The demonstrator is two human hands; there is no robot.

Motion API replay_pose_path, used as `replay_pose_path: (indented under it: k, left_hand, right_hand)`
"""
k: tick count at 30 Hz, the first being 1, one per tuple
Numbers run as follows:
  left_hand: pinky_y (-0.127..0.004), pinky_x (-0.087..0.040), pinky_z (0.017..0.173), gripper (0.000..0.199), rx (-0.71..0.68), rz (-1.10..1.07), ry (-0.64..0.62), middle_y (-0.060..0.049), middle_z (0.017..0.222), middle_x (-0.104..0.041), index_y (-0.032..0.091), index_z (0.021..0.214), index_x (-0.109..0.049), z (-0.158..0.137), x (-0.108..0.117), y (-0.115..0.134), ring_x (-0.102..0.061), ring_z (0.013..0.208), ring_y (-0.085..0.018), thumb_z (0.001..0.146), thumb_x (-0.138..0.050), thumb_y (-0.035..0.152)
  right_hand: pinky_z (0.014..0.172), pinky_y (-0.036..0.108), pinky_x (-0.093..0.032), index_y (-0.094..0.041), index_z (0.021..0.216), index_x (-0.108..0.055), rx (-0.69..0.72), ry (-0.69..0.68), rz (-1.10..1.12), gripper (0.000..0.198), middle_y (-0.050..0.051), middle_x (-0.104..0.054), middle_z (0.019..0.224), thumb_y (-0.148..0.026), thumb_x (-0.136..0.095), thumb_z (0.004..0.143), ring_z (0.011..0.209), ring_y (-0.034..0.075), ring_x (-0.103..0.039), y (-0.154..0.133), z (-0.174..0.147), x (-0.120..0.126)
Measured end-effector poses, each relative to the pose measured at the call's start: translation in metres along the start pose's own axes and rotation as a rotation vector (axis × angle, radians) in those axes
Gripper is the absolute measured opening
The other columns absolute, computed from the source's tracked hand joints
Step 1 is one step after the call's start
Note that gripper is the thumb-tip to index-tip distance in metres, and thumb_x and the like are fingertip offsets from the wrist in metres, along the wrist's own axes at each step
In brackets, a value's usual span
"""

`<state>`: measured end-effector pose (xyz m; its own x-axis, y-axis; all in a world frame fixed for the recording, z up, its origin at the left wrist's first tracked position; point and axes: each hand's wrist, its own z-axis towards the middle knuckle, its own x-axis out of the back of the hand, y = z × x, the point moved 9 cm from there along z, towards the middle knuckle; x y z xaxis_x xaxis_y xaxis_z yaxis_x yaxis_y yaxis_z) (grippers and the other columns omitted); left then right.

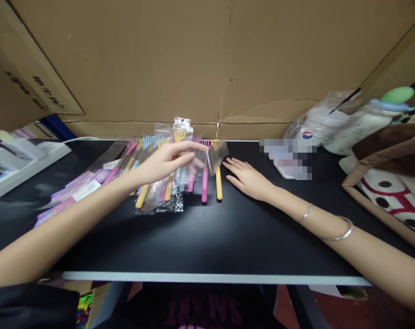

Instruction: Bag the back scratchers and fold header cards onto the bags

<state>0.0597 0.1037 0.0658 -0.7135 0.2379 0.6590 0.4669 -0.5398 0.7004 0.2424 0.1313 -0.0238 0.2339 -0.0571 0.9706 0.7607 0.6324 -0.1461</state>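
Observation:
My left hand, slightly blurred, reaches over a row of small claw-headed back scratchers with its fingers stretched out and thumb apart. Its index fingertip meets a clear plastic bag, which covers the heads of a pink back scratcher and a yellow back scratcher. Whether the fingers grip the bag's film is unclear. Under and beside that hand lie several more back scratchers in clear wrappers, among them a yellow one. To their right, my right hand rests flat on the black table, fingers open, holding nothing.
Purple printed packets lie left of the back scratchers. A white power strip is at the far left. Rightward are a blurred-out flat object, a bagged cup, a bottle and a fabric bag. Cardboard walls the back.

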Motion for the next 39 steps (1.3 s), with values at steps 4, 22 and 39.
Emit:
replay_pose_path:
  k: [4,22,39]
  left_hand:
    - [-0.023,-0.050,0.062,0.042,0.010,-0.032,-0.138,-0.005,0.097,-0.075,0.020,0.136,-0.054,-0.002,-0.027,-0.008,-0.066,0.061,-0.011,0.100,-0.042,0.039]
    - [-0.023,-0.042,0.064,0.046,0.053,0.052,-0.021,0.002,0.072,-0.065,0.018,0.139,-0.046,-0.013,-0.031,-0.024,-0.055,0.062,-0.010,0.093,-0.049,0.027]
    - [-0.022,-0.044,0.063,0.040,0.002,0.054,-0.135,0.004,0.068,-0.064,0.018,0.131,-0.052,-0.005,-0.039,-0.021,-0.060,0.062,-0.010,0.092,-0.051,0.029]
  right_hand:
    - [0.114,0.060,-0.034,-0.013,0.143,-0.047,0.001,-0.005,0.020,0.051,0.018,-0.044,0.153,-0.038,-0.037,0.100,0.144,0.033,-0.036,0.001,0.001,0.000]
    - [0.106,0.046,-0.040,-0.023,0.108,-0.060,-0.161,0.319,0.928,0.030,0.006,-0.075,0.099,-0.046,-0.047,0.094,0.110,0.024,-0.065,0.014,0.000,0.027]
    - [0.064,0.024,-0.047,-0.021,0.084,-0.065,-0.470,0.382,1.405,0.021,-0.001,-0.061,0.065,-0.041,-0.060,0.087,0.063,0.012,-0.058,0.050,-0.004,0.016]
